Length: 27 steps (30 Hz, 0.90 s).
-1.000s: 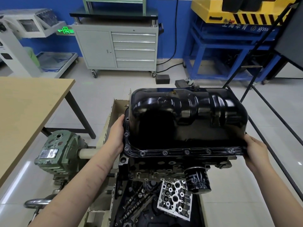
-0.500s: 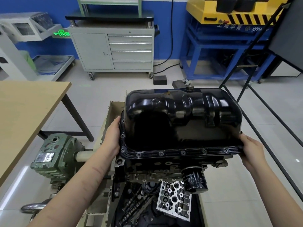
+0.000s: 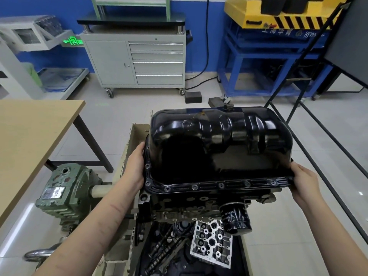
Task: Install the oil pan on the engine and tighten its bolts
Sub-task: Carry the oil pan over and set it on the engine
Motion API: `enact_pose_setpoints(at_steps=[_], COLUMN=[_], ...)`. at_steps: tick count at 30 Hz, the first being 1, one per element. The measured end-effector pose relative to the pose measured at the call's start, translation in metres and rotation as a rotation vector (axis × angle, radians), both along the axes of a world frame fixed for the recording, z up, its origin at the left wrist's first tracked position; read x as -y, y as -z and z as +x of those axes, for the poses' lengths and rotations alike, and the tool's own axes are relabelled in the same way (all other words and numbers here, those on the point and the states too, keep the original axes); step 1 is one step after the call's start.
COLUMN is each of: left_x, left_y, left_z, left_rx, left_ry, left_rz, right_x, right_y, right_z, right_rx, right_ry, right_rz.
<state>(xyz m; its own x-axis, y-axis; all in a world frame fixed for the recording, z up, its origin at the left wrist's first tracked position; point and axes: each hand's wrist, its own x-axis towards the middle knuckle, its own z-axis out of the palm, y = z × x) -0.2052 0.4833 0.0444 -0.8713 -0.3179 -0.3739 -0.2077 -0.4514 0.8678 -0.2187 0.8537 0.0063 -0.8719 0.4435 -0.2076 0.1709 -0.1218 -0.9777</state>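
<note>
A: Where does the oil pan (image 3: 219, 148) lie?
B: On top of the engine (image 3: 199, 204), above the oil filter (image 3: 236, 220).
A: The hands?
B: Left hand (image 3: 135, 168) grips the pan's left flange, right hand (image 3: 304, 180) its right corner. Beyond: tool cabinet (image 3: 135, 62).

Glossy black metal oil pan (image 3: 219, 142); matt pale wood tabletop (image 3: 29, 136); smooth, shiny tiled floor (image 3: 278, 226).
</note>
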Motion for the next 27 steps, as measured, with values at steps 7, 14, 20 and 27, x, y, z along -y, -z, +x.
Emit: enact_pose_setpoints(at_steps=[7, 14, 20, 27], left_x=[-0.0028, -0.0008, 0.0011, -0.0006], left_y=[0.0011, 0.0022, 0.0039, 0.0033], left_z=[-0.0006, -0.0022, -0.0039, -0.0036], left_rx=[-0.048, -0.012, 0.004, -0.009], left_ry=[0.01, -0.012, -0.007, 0.018], left_rz=[-0.033, -0.014, 0.01, 0.028], right_x=[-0.002, -0.0022, -0.0017, -0.0043], right_y=[0.0006, 0.0021, 0.0017, 0.0049], right_z=[0.0033, 0.003, 0.003, 0.0019], right_rx=[-0.007, -0.027, -0.019, -0.018], right_ry=[-0.021, -0.029, -0.051, -0.025], right_rz=[-0.009, -0.016, -0.014, -0.028])
